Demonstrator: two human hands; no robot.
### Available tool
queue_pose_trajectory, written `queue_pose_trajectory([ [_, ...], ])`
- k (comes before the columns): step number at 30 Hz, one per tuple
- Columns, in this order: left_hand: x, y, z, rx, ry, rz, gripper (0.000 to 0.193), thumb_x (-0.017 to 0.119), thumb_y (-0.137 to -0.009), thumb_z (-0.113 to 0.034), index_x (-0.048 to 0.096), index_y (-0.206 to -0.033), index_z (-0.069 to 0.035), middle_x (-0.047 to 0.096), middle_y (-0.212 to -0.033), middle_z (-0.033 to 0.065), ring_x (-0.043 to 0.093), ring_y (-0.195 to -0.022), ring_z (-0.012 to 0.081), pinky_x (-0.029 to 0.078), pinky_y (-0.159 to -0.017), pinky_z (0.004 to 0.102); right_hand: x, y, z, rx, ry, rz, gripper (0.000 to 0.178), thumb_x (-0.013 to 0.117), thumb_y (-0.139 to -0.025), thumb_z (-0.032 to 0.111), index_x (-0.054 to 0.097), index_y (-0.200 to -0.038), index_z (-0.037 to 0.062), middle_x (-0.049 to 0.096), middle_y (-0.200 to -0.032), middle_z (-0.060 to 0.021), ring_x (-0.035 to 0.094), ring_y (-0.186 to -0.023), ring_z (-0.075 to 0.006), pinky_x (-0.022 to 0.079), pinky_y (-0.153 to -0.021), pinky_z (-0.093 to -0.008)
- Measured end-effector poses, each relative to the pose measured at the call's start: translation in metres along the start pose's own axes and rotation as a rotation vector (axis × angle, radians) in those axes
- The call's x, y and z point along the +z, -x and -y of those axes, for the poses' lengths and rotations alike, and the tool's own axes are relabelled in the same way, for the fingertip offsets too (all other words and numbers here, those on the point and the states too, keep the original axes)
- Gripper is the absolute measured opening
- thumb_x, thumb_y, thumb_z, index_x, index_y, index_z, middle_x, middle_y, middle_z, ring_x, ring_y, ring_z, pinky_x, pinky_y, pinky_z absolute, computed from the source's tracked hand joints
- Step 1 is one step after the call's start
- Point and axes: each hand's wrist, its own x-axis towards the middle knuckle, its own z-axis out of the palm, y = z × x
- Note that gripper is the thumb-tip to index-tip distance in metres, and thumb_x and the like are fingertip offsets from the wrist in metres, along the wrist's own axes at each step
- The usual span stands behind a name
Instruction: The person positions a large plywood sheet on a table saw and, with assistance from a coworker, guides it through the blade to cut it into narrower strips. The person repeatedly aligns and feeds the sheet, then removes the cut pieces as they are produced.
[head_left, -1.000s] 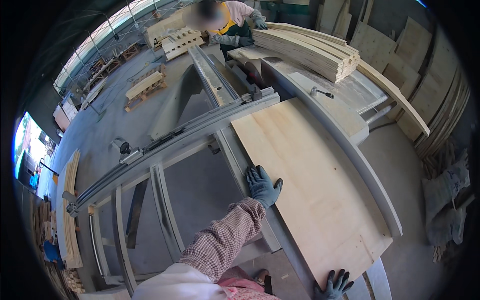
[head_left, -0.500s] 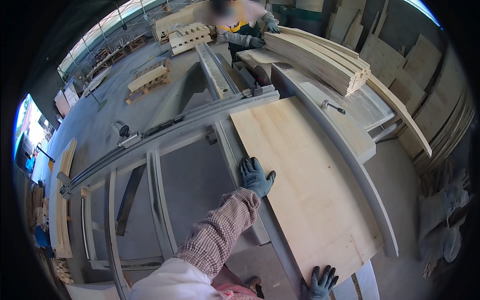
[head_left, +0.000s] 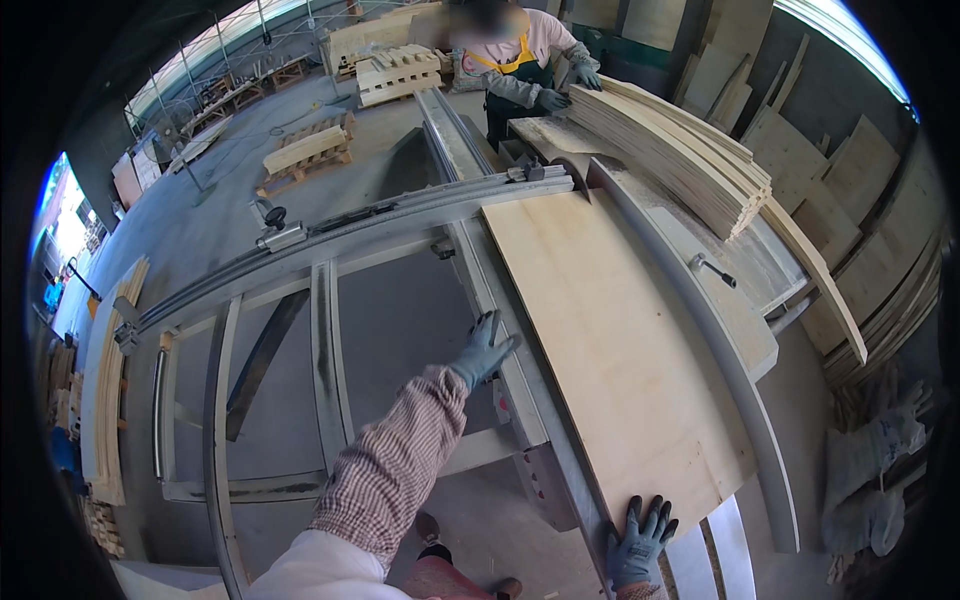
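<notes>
A long plywood board (head_left: 620,340) lies flat on the metal table of a panel saw, its right edge along a straight grey fence (head_left: 740,400). My right hand (head_left: 640,540), in a grey-blue glove with dark fingertips, rests on the board's near end with fingers spread. Off the board to its left, my left hand (head_left: 484,350) in a matching glove reaches over the sliding table's metal rail (head_left: 515,385), fingers stretched out and nothing held. At the board's far end stands a dark curved saw blade (head_left: 575,175), partly hidden.
A crosscut fence (head_left: 350,235) spans the open metal frame at left. Beyond the saw, a co-worker (head_left: 520,70) has gloved hands by a stack of wooden strips (head_left: 670,150). One long strip (head_left: 815,270) juts out at right. Sheets lean on the right wall; pallets stand far left.
My left hand has come off the board's left edge and moved left over the rail. The board and sliding frame have shifted slightly away from me. My right hand stays on the near end.
</notes>
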Motion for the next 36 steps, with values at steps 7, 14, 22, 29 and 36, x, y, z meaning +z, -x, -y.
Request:
queue_pose_trajectory([
  [7,-0.061,0.195,0.048,-0.207,-0.747,-0.049,0.105,0.065,-0.066,-0.06,0.017,-0.141,-0.004,0.016,-0.143,0.0249,0.008,-0.134,0.0421,0.004,-0.109,0.0504,0.016,-0.019,-0.002,-0.046,0.038,-0.055,0.081,0.07,-0.065,0.03,0.035,-0.136,0.0138,0.022,-0.142,-0.025,0.016,-0.133,-0.0422,0.008,-0.106,-0.0586],
  [14,-0.069,0.222,0.043,-0.319,-0.869,0.277,0.11,0.057,-0.062,-0.074,0.017,-0.142,-0.01,0.01,-0.147,0.0194,0.001,-0.136,0.038,-0.002,-0.106,0.0564,0.027,-0.026,-0.017,-0.047,0.064,-0.039,0.082,0.07,-0.068,0.03,0.032,-0.138,0.0169,0.019,-0.144,-0.0221,0.012,-0.135,-0.0396,0.006,-0.107,-0.0564],
  [22,-0.057,0.216,0.057,-0.244,-0.833,0.124,0.1,0.053,-0.066,-0.074,0.026,-0.139,-0.012,0.016,-0.145,0.0196,0.01,-0.136,0.0346,0.008,-0.106,0.0548,0.033,-0.041,-0.017,-0.054,0.056,-0.064,0.074,0.065,-0.073,0.032,0.033,-0.138,0.0172,0.021,-0.144,-0.0216,0.013,-0.135,-0.0391,0.006,-0.108,-0.0556],
  [29,-0.056,0.217,0.061,-0.261,-0.859,0.092,0.101,0.049,-0.066,-0.077,0.026,-0.14,-0.012,0.018,-0.145,0.0186,0.011,-0.136,0.0334,0.008,-0.107,0.0542,0.029,-0.043,-0.015,-0.067,0.052,-0.071,0.072,0.063,-0.075,0.031,0.032,-0.138,0.0174,0.022,-0.144,-0.0213,0.016,-0.134,-0.0388,0.007,-0.108,-0.0557],
  [36,-0.05,0.216,0.05,-0.343,-0.887,0.089,0.099,0.054,-0.066,-0.073,0.025,-0.14,-0.014,0.016,-0.147,0.0159,0.008,-0.137,0.031,0.001,-0.109,0.0505,0.031,-0.046,-0.025,-0.076,0.071,-0.085,0.075,0.064,-0.075,0.035,0.03,-0.139,0.0186,0.021,-0.144,-0.0208,0.015,-0.135,-0.038,0.008,-0.108,-0.0552],
])
